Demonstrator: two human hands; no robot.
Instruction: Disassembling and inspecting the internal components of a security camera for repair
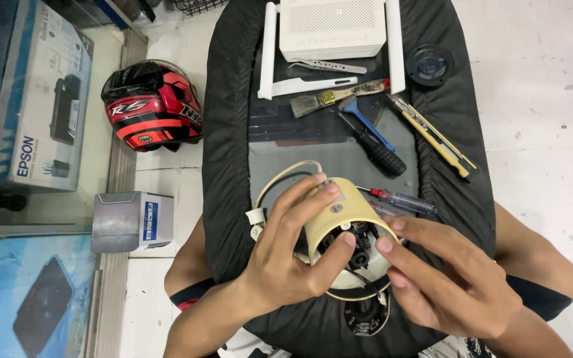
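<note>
Head view: left hand (293,255) grips cream housing (339,215) from left, open end tilted toward right hand (449,272); right fingertips (384,245) pinch its rim. Housing over lap, screwdriver (399,199) just behind.

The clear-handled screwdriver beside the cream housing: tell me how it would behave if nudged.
The screwdriver has a round, smooth-looking handle, so it would probably roll. It lies on the dark cloth, whose folds might slow it. It looks slim, likely light and stiff.
</note>
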